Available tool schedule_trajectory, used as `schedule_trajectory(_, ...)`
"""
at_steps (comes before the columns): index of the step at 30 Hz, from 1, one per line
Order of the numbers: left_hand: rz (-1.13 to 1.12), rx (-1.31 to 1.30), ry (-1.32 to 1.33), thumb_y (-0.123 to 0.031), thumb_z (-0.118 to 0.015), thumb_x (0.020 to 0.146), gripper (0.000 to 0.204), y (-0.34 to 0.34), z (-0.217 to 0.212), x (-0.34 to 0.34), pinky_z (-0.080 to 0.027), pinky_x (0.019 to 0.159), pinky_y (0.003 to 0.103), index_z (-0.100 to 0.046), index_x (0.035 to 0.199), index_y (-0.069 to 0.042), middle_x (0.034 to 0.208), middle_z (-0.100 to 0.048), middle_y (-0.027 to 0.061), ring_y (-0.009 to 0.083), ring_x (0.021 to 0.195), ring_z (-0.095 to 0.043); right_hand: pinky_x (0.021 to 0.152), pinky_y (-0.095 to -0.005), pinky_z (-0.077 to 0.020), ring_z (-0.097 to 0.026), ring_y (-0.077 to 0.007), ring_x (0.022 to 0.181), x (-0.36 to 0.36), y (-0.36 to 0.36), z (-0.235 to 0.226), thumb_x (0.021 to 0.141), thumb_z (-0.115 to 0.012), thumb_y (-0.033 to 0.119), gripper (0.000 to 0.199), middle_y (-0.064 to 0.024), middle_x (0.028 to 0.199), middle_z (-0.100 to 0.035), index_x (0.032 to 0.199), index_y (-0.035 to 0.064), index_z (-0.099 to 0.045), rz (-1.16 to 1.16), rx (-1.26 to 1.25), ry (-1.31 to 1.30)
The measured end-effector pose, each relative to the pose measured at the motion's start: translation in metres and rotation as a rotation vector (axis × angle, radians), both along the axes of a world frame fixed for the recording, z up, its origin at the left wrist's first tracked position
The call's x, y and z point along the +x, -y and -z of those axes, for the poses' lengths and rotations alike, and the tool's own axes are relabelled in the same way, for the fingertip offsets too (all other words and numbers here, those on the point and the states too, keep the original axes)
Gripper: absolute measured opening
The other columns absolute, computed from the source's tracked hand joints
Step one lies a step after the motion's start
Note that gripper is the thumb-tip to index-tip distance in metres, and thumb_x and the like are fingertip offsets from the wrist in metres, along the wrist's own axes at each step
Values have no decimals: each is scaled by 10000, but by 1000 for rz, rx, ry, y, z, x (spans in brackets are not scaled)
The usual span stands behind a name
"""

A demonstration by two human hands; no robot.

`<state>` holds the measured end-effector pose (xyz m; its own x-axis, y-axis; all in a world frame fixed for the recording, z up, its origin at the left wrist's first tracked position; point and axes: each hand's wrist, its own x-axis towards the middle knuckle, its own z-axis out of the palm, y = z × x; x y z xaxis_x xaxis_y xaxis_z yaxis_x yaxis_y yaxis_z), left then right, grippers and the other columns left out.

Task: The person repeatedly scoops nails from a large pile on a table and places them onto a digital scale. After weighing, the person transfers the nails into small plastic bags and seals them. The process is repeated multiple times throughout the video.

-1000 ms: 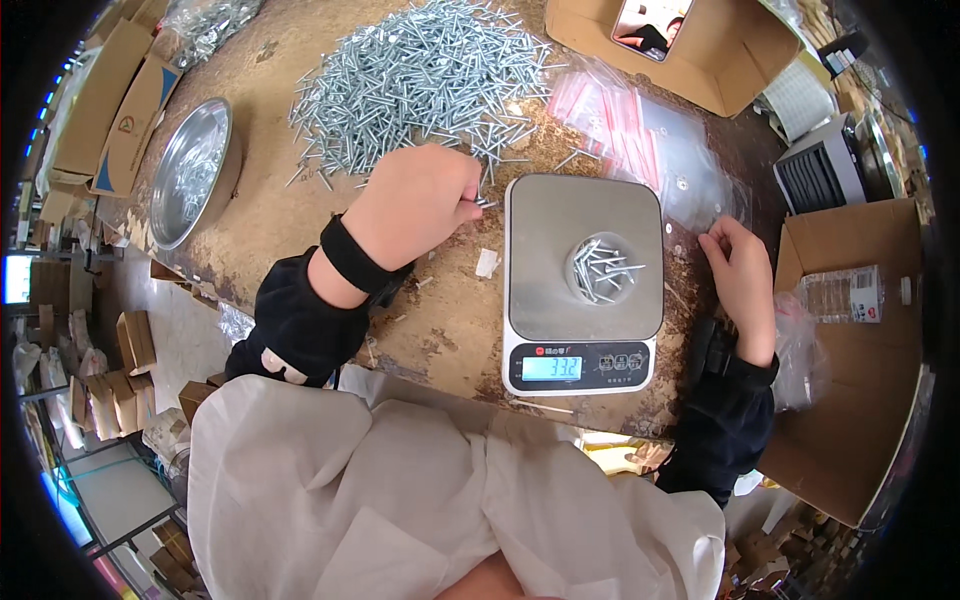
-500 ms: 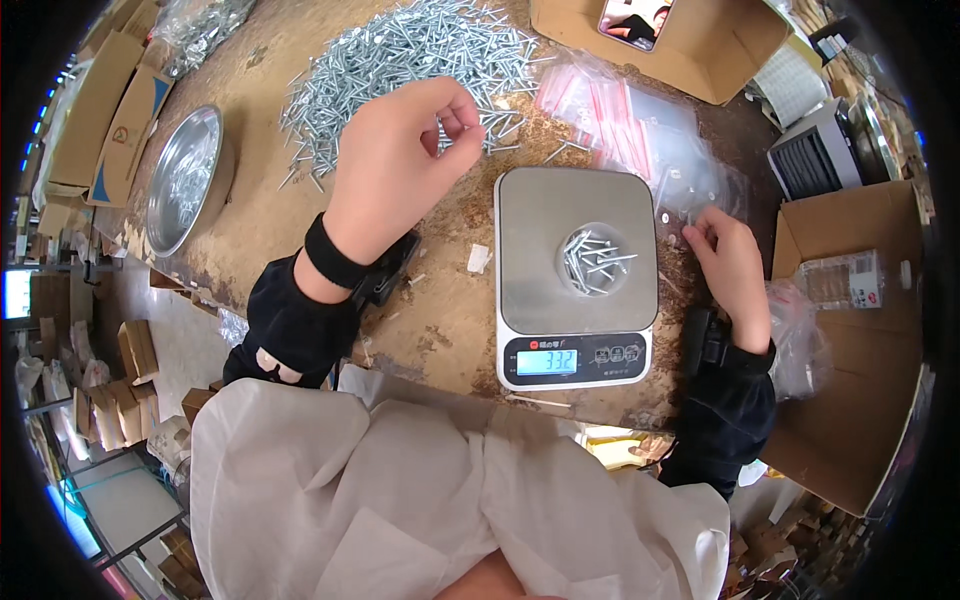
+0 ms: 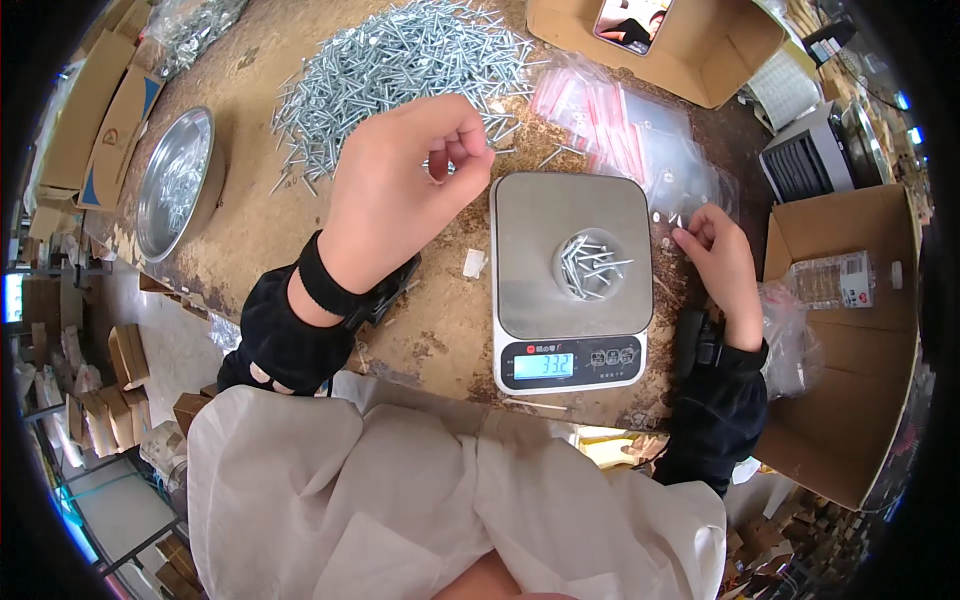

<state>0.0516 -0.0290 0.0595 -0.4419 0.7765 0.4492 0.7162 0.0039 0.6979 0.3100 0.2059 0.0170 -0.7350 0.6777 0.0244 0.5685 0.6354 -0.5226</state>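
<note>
My left hand [image 3: 400, 180] hovers between the pile of silver screws [image 3: 400, 75] and the digital scale [image 3: 572, 200], its thumb and fingers pinched together; anything between them is too small or hidden to make out. On the scale's steel plate stands a small clear round cup [image 3: 568, 284] with several screws [image 3: 592, 262] in it, some poking past the rim. Right of the scale, my right hand [image 3: 725, 265] rests at the near edge of the clear zip bags [image 3: 640, 135]. Its fingers are curled closed, and I cannot see what they hold.
A metal bowl [image 3: 208, 185] with a clear plastic bag inside stands at the left. Open cardboard boxes [image 3: 840, 370] border the right and far right, the far one with a phone [image 3: 630, 22] on it. A paper scrap [image 3: 475, 263] lies beside the scale.
My left hand has come slightly nearer to me and closer to the scale, still pinched. My right hand stays by the bags. The whole view has shifted a little.
</note>
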Motion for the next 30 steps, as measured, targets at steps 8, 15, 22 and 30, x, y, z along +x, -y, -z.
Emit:
schedule_trajectory(8,193,-6,107,-49,-743,800,162,3,-5,6,-428,584,232,-594,857,-25,748,-592,15,84,639,-531,556,-225,-333,-415,-54,578,-10,22,-24,870,-581,-59,433,11,617,-495,1288,30,-518,7,-30,-475)
schedule_trajectory(15,633,-15,207,-212,-834,759,373,15,-10,49,-453,571,287,-636,1049,-87,879,-642,33,146,631,-559,474,-263,-358,-481,-117,520,-17,117,-44,834,-570,-73,640,5,616,-531,1419,7,-323,-556,330,-872)
schedule_trajectory(22,508,-68,276,-176,-765,826,172,17,-18,40,-418,499,315,-686,966,-114,744,-604,30,226,562,-547,426,-264,-353,-483,-150,456,-14,119,-56,721,-632,-76,810,37,599,-523,1429,128,-298,-778,140,-765)
schedule_trajectory(30,787,-48,235,-209,-728,865,113,16,-6,40,-421,523,363,-668,893,-117,728,-592,20,253,599,-569,459,-323,-386,-502,-197,450,-11,117,-53,729,-733,-6,391,-12,590,-524,1094,33,-598,-467,223,-609)
